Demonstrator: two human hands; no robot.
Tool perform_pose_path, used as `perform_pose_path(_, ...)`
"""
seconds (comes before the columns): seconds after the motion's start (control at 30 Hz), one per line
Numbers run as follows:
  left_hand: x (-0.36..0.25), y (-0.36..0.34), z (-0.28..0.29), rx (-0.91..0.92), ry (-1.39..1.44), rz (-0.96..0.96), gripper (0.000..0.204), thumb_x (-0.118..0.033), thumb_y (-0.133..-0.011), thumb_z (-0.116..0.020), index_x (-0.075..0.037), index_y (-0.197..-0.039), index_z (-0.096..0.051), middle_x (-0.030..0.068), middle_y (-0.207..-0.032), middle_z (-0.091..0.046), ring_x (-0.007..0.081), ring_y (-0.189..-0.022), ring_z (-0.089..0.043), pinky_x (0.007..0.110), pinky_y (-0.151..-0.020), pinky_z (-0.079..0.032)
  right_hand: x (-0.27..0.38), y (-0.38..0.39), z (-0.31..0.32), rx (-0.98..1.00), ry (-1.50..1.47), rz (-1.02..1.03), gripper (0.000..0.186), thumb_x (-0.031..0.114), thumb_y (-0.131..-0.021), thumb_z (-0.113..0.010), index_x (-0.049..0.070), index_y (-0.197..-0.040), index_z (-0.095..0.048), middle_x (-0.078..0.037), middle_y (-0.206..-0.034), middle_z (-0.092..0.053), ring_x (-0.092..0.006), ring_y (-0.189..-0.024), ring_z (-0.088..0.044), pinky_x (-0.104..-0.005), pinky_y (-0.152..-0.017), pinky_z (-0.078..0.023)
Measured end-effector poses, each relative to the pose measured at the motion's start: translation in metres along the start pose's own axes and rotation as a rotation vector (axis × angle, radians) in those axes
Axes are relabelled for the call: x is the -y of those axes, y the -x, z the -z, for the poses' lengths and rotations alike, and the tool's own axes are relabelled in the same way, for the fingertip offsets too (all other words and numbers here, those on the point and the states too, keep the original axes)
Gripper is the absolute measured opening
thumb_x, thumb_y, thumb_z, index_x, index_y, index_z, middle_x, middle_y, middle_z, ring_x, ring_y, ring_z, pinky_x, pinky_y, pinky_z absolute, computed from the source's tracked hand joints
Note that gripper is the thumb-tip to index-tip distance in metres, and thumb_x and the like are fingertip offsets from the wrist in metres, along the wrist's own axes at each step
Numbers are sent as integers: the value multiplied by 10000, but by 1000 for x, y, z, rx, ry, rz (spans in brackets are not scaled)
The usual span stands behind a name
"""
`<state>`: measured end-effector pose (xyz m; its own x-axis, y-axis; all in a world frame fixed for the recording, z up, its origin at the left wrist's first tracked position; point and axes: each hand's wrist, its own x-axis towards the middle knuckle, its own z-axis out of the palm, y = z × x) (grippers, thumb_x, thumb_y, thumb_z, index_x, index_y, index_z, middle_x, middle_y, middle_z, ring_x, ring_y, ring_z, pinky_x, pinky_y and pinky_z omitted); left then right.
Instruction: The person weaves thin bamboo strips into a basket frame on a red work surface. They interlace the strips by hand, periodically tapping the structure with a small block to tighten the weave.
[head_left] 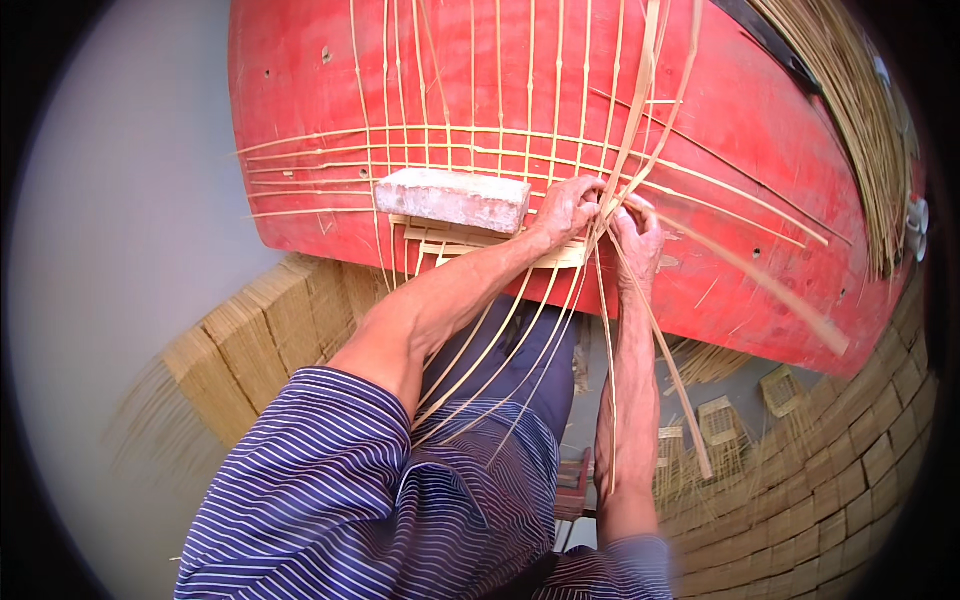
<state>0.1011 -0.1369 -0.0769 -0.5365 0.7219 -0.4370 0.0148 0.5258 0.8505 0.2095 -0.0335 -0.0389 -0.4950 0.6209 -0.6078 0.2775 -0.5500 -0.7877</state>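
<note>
A loose lattice of pale bamboo strips (530,85) lies across a red work board (300,75). On its near left part rests a whitish brick (455,205), above a short band of tighter weave (545,258). Just right of the brick, my left hand (572,207) is closed, its fingers pinching strips at the lattice's near right corner. My right hand (637,235) meets it there, fingers curled round the same crossing strips. Several strip ends fan from this point toward my lap and to the right. Exactly which strips each hand grips is partly hidden by the fingers.
A bundle of thin strips (850,110) lies at the board's right edge. Stacked woven pieces (240,340) stand at lower left, and more stacks (830,500) at lower right. Small woven baskets (720,420) sit on the floor beyond my right forearm.
</note>
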Motion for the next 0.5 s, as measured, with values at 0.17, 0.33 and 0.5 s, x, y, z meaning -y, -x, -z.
perform_pose_path(0.17,2,-1,2,-21,51,58,340,-68,-814,-674,-39,-1153,-661,87,-894,-675,189,-810,-667,314,-765,-553,7,7,-7,-1,-2,-5,291,36,-891,-671,-46,-1162,-605,-120,-1096,-676,-168,-1011,-638,-307,-905,-516)
perform_pose_path(0.33,1,2,4,-40,68,104,302,-124,-854,-655,-34,-1141,-676,109,-912,-715,186,-823,-699,326,-758,-567,-3,14,-20,-109,-36,2,283,33,-878,-695,-71,-1134,-635,-137,-1058,-689,-171,-953,-658,-297,-851,-540)
perform_pose_path(0.5,4,0,0,-59,150,83,307,-142,-882,-637,-2,-1153,-666,136,-945,-728,182,-845,-713,320,-756,-580,-17,12,-20,-160,29,96,232,22,-870,-706,-51,-1088,-684,-107,-1008,-706,-146,-901,-659,-277,-805,-544)
